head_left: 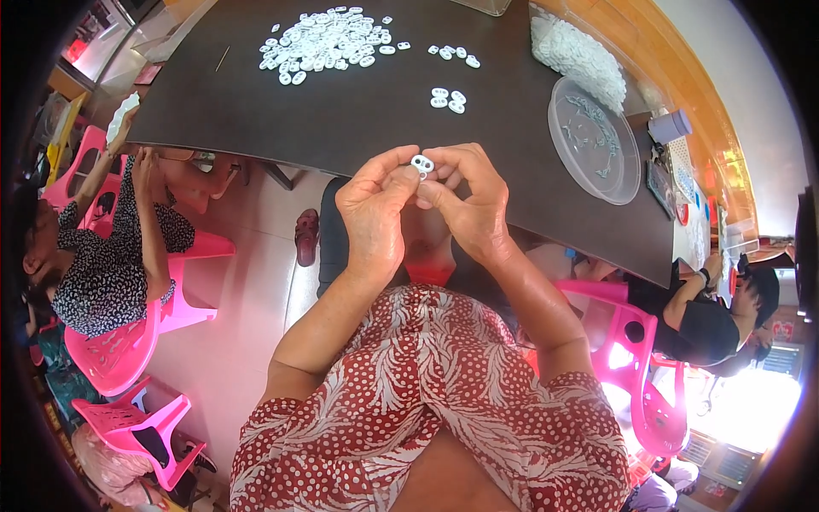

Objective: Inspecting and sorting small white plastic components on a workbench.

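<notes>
A small white oval piece (422,161) with two holes is held between both hands (376,205) (476,203).

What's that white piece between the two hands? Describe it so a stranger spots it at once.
Find the dark table, then come to its near edge, where the left hand and right hand meet. Pinched between them is a small white piece with two holes side by side. Its lookalikes in the pile rest on the table; this one is held up.
</notes>
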The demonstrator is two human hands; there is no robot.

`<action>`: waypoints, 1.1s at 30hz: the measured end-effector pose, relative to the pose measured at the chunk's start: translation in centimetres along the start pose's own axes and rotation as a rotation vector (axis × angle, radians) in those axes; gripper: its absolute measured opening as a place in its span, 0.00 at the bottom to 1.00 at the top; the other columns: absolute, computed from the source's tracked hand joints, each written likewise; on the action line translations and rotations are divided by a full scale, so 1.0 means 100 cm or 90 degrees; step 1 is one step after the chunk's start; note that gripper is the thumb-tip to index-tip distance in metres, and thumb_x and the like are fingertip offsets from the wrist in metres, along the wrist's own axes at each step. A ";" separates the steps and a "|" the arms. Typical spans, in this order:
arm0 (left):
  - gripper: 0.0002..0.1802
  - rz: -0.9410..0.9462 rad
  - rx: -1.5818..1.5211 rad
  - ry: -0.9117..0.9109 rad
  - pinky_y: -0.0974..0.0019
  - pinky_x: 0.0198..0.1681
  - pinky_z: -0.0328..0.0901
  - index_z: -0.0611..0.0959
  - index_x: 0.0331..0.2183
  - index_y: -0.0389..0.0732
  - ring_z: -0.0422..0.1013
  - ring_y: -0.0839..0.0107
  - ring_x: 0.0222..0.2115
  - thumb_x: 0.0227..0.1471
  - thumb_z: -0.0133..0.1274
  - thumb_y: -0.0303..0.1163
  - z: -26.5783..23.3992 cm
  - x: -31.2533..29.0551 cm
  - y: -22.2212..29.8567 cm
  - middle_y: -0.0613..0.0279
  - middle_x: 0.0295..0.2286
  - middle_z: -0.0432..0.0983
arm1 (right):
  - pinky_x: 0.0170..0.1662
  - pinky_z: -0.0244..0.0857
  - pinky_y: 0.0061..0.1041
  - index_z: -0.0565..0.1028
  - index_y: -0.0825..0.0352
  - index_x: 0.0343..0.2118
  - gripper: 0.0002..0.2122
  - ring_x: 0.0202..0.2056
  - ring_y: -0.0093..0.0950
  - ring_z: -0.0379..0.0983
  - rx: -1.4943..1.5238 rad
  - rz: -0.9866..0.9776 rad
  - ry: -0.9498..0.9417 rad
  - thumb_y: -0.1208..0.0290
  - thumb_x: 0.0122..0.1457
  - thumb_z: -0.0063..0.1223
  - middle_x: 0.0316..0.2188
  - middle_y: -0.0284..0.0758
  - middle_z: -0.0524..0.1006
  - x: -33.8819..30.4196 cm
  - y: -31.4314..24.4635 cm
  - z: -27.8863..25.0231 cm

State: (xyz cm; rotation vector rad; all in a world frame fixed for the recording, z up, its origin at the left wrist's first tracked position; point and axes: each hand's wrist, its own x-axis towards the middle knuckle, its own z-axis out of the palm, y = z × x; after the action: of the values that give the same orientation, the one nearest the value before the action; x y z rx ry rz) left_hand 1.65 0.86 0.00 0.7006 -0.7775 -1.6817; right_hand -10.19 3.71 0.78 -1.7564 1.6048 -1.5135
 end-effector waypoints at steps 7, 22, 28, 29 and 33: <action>0.11 0.012 -0.003 -0.027 0.76 0.33 0.65 0.77 0.39 0.28 0.70 0.78 0.29 0.51 0.49 0.21 -0.006 -0.003 -0.001 0.58 0.31 0.75 | 0.27 0.62 0.20 0.75 0.68 0.33 0.13 0.27 0.24 0.65 0.044 0.020 0.025 0.82 0.40 0.58 0.25 0.32 0.72 -0.004 -0.006 0.003; 0.12 0.001 -0.003 -0.064 0.76 0.31 0.65 0.76 0.40 0.28 0.68 0.79 0.26 0.52 0.49 0.21 -0.012 -0.006 -0.001 0.59 0.31 0.76 | 0.28 0.61 0.20 0.75 0.69 0.33 0.12 0.26 0.23 0.64 0.065 0.021 0.029 0.82 0.41 0.58 0.25 0.31 0.72 -0.011 -0.003 0.006; 0.14 0.014 0.008 -0.092 0.76 0.30 0.65 0.75 0.43 0.29 0.68 0.78 0.25 0.52 0.50 0.22 -0.017 -0.004 -0.003 0.59 0.31 0.76 | 0.29 0.61 0.20 0.75 0.69 0.33 0.12 0.26 0.22 0.64 0.084 0.035 0.035 0.82 0.42 0.57 0.25 0.31 0.72 -0.013 -0.003 0.009; 0.15 0.013 0.014 -0.096 0.76 0.31 0.65 0.75 0.43 0.29 0.68 0.78 0.25 0.52 0.50 0.22 -0.018 -0.004 -0.003 0.59 0.31 0.76 | 0.29 0.61 0.20 0.75 0.69 0.33 0.12 0.26 0.22 0.64 0.084 0.036 0.034 0.82 0.42 0.57 0.25 0.31 0.72 -0.013 -0.003 0.009; 0.14 0.035 0.017 -0.085 0.76 0.32 0.65 0.76 0.42 0.29 0.68 0.78 0.27 0.52 0.50 0.23 -0.017 -0.006 -0.006 0.59 0.32 0.75 | 0.30 0.62 0.21 0.75 0.70 0.34 0.12 0.27 0.22 0.64 0.085 0.025 0.040 0.82 0.43 0.56 0.25 0.32 0.72 -0.013 -0.003 0.009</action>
State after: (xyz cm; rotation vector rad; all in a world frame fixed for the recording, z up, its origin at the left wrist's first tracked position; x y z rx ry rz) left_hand 2.77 1.34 -1.50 0.5843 -0.9070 -1.6840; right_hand -9.02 4.56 0.09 -1.6130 1.5203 -1.6319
